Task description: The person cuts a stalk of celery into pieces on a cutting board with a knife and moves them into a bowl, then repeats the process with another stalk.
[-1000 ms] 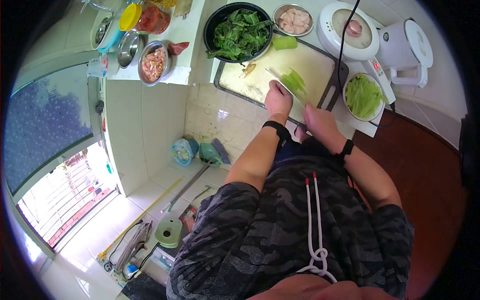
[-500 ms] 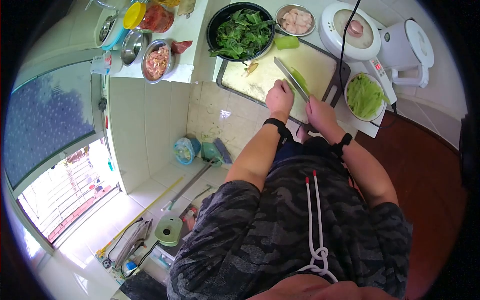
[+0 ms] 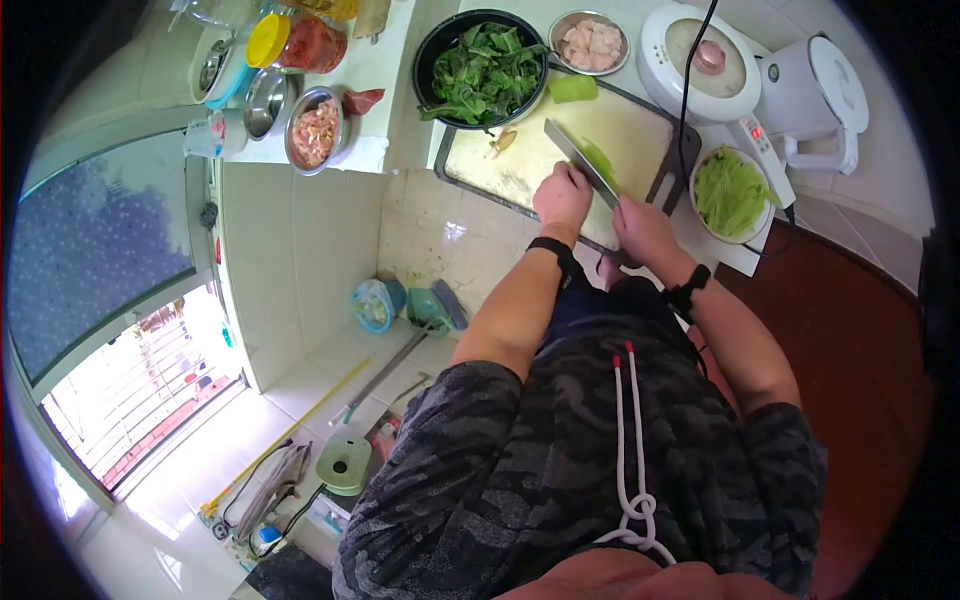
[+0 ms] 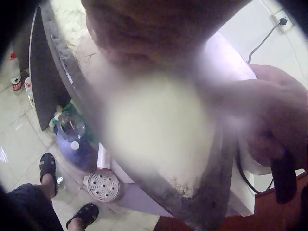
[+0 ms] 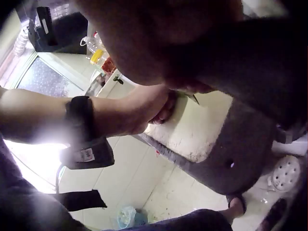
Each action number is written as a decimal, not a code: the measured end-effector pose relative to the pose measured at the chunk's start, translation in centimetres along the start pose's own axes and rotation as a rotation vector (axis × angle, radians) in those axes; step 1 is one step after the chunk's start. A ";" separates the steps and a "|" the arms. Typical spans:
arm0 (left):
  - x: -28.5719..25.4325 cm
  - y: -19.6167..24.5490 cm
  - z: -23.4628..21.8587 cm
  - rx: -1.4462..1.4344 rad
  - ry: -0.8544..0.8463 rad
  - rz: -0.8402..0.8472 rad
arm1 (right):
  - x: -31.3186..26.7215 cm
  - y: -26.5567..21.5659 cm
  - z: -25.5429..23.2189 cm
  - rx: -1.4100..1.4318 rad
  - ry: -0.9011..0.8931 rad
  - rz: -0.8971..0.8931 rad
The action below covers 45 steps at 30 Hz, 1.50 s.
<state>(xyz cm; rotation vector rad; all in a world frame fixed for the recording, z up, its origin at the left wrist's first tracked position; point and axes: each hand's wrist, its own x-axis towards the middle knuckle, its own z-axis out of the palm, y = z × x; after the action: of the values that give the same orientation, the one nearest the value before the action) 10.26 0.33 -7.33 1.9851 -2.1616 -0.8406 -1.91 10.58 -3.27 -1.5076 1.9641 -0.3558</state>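
In the head view my right hand (image 3: 648, 232) grips the handle of a kitchen knife (image 3: 583, 160), its blade slanting up and left across the cutting board (image 3: 520, 180). My left hand (image 3: 562, 197) rests on the board close to the blade, fingers curled over a green vegetable piece that they mostly hide. Thin green slices (image 3: 597, 158) show on the blade's far side. A thicker pale green chunk (image 3: 572, 88) lies at the board's back edge, and a small brownish scrap (image 3: 502, 143) to the left. Both wrist views are largely blocked by the hands.
A black pot of leafy greens (image 3: 447, 62) and a bowl of pale meat chunks (image 3: 615, 62) stand behind the board. Right of it are a bowl of green shreds (image 3: 730, 195), a white cooker (image 3: 655, 40) and a white kettle (image 3: 790, 95). A black cord (image 3: 682, 130) hangs over the board's right side.
The knife has tilted, showing more of its blade face, and its tip has shifted right. Fewer green slices show beside it. Both hands stay in nearly the same place.
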 end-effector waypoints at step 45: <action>0.5 -0.4 -0.5 0.045 -0.071 0.074 | -1.2 -0.7 0.5 0.001 0.006 0.018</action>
<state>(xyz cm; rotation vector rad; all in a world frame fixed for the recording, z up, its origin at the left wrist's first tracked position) 10.75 -0.30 -7.24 1.9097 -2.2978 -0.8720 -0.91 11.58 -2.85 -1.4885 1.9810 -0.3541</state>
